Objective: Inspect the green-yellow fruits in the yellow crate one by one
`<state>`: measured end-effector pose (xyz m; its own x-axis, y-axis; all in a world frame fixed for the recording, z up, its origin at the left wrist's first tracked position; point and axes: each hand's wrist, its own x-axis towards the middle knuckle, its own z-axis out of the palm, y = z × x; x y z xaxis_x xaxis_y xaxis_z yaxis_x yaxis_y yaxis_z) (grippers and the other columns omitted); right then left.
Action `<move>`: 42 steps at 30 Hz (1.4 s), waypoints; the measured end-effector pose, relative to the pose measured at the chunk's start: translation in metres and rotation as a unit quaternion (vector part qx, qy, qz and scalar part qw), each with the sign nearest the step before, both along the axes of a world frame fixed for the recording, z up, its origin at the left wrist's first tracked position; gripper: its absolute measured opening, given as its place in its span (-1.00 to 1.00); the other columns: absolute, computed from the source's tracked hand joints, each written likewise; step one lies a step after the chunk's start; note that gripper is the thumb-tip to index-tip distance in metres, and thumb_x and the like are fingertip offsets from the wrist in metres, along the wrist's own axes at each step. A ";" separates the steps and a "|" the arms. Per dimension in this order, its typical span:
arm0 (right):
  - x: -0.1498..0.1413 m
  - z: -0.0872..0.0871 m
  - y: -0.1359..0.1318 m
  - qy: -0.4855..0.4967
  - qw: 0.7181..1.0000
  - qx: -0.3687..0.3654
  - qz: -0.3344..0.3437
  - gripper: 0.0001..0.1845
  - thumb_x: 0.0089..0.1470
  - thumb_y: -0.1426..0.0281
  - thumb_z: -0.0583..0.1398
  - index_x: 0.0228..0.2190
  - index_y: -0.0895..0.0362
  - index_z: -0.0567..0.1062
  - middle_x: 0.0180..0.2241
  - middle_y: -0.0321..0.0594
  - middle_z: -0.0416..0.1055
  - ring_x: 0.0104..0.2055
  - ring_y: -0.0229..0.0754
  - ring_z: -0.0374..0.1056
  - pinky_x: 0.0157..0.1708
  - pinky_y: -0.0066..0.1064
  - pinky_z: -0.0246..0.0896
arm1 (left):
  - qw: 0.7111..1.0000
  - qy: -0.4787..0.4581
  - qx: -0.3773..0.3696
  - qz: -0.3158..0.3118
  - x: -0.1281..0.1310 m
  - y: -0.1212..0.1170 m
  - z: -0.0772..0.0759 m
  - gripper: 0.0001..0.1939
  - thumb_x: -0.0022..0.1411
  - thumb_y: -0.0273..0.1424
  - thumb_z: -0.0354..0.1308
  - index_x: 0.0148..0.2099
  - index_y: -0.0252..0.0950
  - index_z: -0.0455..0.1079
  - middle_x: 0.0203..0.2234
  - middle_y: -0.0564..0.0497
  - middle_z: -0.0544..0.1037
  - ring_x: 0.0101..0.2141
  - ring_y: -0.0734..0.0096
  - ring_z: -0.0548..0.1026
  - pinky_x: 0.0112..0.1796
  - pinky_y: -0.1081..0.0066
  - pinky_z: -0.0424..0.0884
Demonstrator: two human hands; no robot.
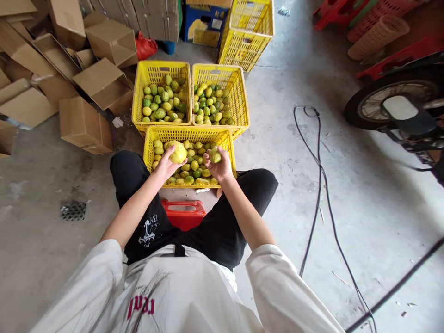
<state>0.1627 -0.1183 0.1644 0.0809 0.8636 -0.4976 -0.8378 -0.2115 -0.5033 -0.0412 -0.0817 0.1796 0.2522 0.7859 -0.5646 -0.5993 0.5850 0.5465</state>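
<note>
My left hand is closed around a large yellow fruit held above the nearest yellow crate. My right hand grips a smaller green-yellow fruit over the same crate. That crate, between my knees, holds several yellow and green fruits. Two more yellow crates stand behind it, the left one and the right one, both part filled with similar fruits.
I sit on a red stool on a concrete floor. Cardboard boxes are piled at the left. Empty yellow crates are stacked at the back. A black cable runs along the floor at the right, near a motorbike wheel. A floor drain lies at the left.
</note>
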 end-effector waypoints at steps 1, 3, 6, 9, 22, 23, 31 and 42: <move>-0.001 -0.001 -0.001 0.002 1.000 -0.007 0.004 -0.78 0.20 0.38 0.39 -0.32 0.03 0.43 -0.40 -0.35 0.51 -0.39 -0.24 0.48 -0.57 -0.59 0.36 | 1.000 -0.001 -0.004 0.002 0.000 -0.001 -0.001 -0.81 0.35 -0.31 0.34 -0.05 -0.23 0.48 -0.15 -0.02 0.67 0.00 0.26 0.65 0.07 0.30 0.60; -0.003 -0.002 -0.001 0.005 1.000 -0.008 0.007 -0.74 0.16 0.41 0.42 -0.32 0.02 0.42 -0.41 -0.39 0.48 -0.42 -0.28 0.44 -0.62 -0.63 0.24 | 1.000 -0.002 -0.010 -0.008 0.000 -0.002 -0.002 -0.83 0.30 -0.42 0.32 -0.06 -0.24 0.48 -0.24 0.02 0.66 -0.06 0.29 0.67 0.11 0.28 0.61; -0.004 -0.001 -0.001 0.003 1.000 -0.004 0.010 -0.75 0.15 0.39 0.42 -0.32 0.03 0.42 -0.37 -0.36 0.50 -0.40 -0.27 0.45 -0.62 -0.62 0.24 | 0.999 -0.010 -0.011 -0.043 0.001 -0.004 0.002 -0.90 0.35 -0.45 0.23 -0.08 -0.27 0.48 -0.25 -0.02 0.68 -0.02 0.19 0.71 0.15 0.19 0.63; -0.004 0.002 -0.001 0.015 1.000 0.020 0.010 -0.84 0.17 0.29 0.34 -0.26 0.04 0.48 -0.28 -0.24 0.59 -0.24 -0.11 0.57 -0.40 -0.43 0.55 | 0.995 -0.024 -0.011 -0.097 0.002 -0.007 0.007 -0.78 0.47 -0.27 0.13 -0.03 -0.30 0.50 -0.10 -0.19 0.72 0.11 -0.03 0.70 0.16 0.04 0.64; -0.008 -0.006 0.000 -0.005 0.999 -0.013 0.031 -0.85 0.18 0.39 0.38 -0.28 0.04 0.49 -0.40 -0.34 0.49 -0.35 -0.22 0.53 -0.38 -0.50 0.55 | 0.999 -0.020 0.022 -0.021 0.002 -0.006 0.006 -0.70 0.53 -0.16 0.10 0.04 -0.25 0.48 -0.16 -0.10 0.71 0.09 0.07 0.70 0.14 0.16 0.63; -0.008 -0.008 0.000 -0.002 0.999 -0.018 0.029 -0.83 0.17 0.42 0.38 -0.32 0.05 0.47 -0.42 -0.36 0.46 -0.38 -0.26 0.49 -0.45 -0.56 0.48 | 1.000 -0.011 0.014 -0.012 0.002 -0.006 0.005 -0.71 0.52 -0.14 0.12 0.00 -0.24 0.47 -0.25 -0.06 0.69 0.01 0.12 0.73 0.12 0.19 0.64; -0.011 -0.009 0.001 -0.004 0.999 0.000 0.032 -0.85 0.15 0.40 0.35 -0.31 0.04 0.46 -0.34 -0.30 0.52 -0.29 -0.19 0.52 -0.31 -0.46 0.55 | 0.999 -0.009 0.035 -0.025 0.002 -0.006 0.005 -0.69 0.37 -0.09 0.26 -0.08 -0.22 0.49 -0.29 -0.03 0.65 0.01 0.13 0.72 0.14 0.22 0.63; -0.010 -0.005 0.001 -0.013 0.995 0.034 0.094 -0.76 0.13 0.40 0.33 -0.13 0.04 0.54 -0.31 -0.28 0.60 -0.22 -0.10 0.61 -0.19 -0.32 0.67 | 0.999 -0.032 -0.001 -0.027 0.002 -0.001 0.004 -0.66 0.58 -0.20 -0.03 0.07 -0.28 0.48 -0.24 -0.13 0.71 0.06 0.07 0.72 0.04 0.21 0.68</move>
<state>0.1524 -0.1175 0.1597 -0.0732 0.8961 -0.4378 -0.7735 -0.3281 -0.5422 -0.0391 -0.0832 0.1838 0.3309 0.7692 -0.5466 -0.6003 0.6185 0.5070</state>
